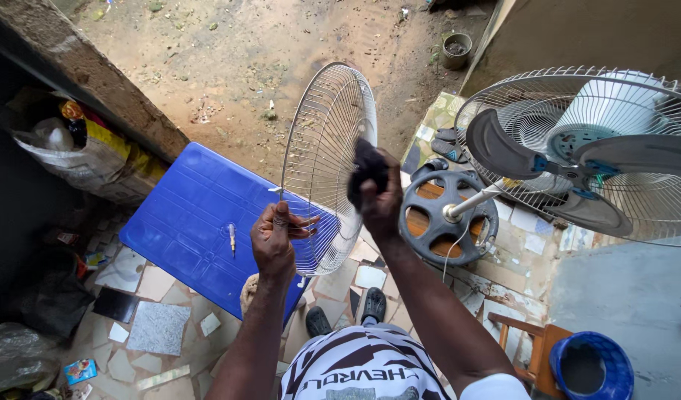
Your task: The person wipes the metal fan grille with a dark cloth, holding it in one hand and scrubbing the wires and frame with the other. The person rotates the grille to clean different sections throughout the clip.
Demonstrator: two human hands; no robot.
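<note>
Tiled floor; fan guard [325, 159] in left hand [275, 237] grip, rag [368, 172] in right hand [381, 204].

Both arms are reaching up through the frame's centre; the left hand [275, 238] is pinching shut, the right hand [379, 198] is gripping closed.

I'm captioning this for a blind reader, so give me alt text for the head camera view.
The left hand grips the rim of a round wire fan guard, held upright, while the right hand presses a dark cloth against it. A standing fan with grey blades stands at right.
</note>
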